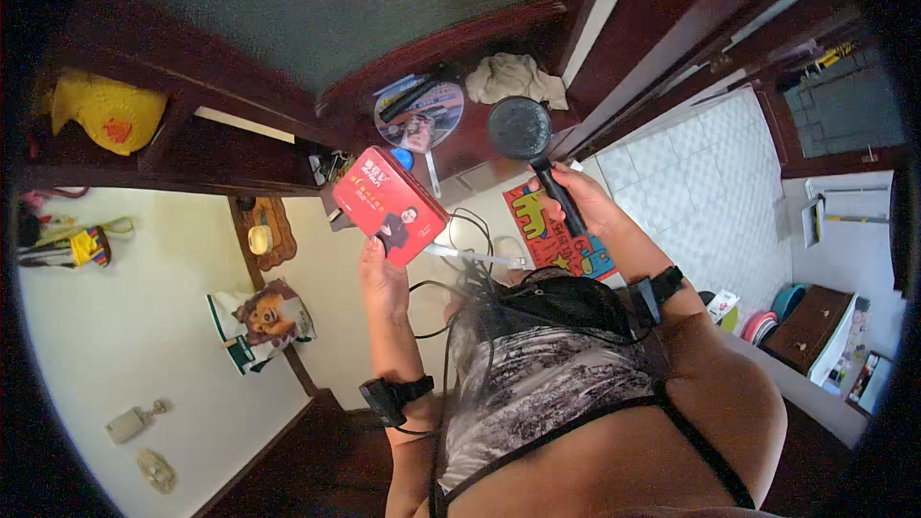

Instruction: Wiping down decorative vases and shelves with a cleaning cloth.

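A flat red box (374,201) with a printed picture of a person and writing on it is in my left hand (383,280), gripped at its near edge. My right hand (583,198) grips the black handle of a small round dark pan (519,128). The pan is held over the front of a dark reddish wooden cabinet shelf (468,140). Behind the red box, a round printed mat (450,104) lies on the shelf with a black elongated item (409,99) and a small pinkish packet (419,132) on it.
A crumpled beige cloth (514,79) lies at the back of the shelf. Below my right hand is a colourful floor mat (557,234). Black cables (475,288) hang before my body. A bag with a dog picture (266,320) stands by the left wall. A yellow cap (108,115) is at upper left.
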Demonstrator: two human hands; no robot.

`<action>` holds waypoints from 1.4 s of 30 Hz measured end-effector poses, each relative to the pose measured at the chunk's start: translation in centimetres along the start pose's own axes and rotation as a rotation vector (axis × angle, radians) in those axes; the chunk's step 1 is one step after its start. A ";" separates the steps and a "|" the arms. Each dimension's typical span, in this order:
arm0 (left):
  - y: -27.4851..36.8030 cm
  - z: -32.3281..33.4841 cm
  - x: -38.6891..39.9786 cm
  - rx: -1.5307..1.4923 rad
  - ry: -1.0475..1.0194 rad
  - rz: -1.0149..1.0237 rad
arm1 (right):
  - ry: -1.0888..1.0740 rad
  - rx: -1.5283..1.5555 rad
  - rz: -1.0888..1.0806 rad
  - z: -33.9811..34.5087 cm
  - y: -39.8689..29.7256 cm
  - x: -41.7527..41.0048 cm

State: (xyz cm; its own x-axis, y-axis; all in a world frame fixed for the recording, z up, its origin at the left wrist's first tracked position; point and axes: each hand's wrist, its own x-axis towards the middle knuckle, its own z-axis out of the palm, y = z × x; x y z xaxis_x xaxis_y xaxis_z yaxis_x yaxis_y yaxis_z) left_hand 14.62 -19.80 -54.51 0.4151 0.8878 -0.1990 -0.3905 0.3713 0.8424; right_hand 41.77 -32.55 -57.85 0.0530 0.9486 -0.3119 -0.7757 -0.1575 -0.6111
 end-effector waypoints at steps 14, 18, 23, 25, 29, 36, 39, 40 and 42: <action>0.2 1.1 -0.2 0.057 -0.122 0.013 | 0.108 0.169 0.245 -0.1 -1.0 -0.7; 0.5 1.7 -0.3 0.024 -0.118 0.016 | 0.122 0.292 0.212 0.8 -2.0 -0.8; 0.6 2.0 -0.2 -0.017 -0.102 0.016 | 0.095 0.316 0.226 -0.1 -2.1 -0.2; 0.5 1.8 -0.2 -0.013 -0.092 0.013 | 0.124 0.313 0.236 -0.2 -1.9 0.0; 0.5 1.8 -0.1 0.012 -0.079 0.007 | 0.057 0.371 0.193 -0.5 -1.7 0.1; 0.5 2.1 0.0 0.012 -0.106 0.003 | 0.053 0.448 0.172 -0.9 -1.2 0.3; 0.5 2.1 0.0 0.013 -0.107 0.004 | 0.024 0.456 0.166 -1.1 -1.0 0.5; 0.5 2.1 0.1 0.009 -0.107 0.002 | 0.025 0.457 0.166 -1.1 -1.0 0.5; 0.6 2.1 0.0 0.012 -0.108 0.002 | 0.006 0.465 0.154 -1.1 -0.9 0.6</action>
State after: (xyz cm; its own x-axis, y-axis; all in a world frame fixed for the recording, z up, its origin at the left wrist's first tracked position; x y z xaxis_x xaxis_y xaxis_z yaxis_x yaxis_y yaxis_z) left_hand 16.12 -20.16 -52.96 0.5010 0.8536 -0.1426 -0.3817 0.3658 0.8488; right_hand 43.22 -32.18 -58.27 -0.0823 0.9222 -0.3778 -0.9733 -0.1559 -0.1684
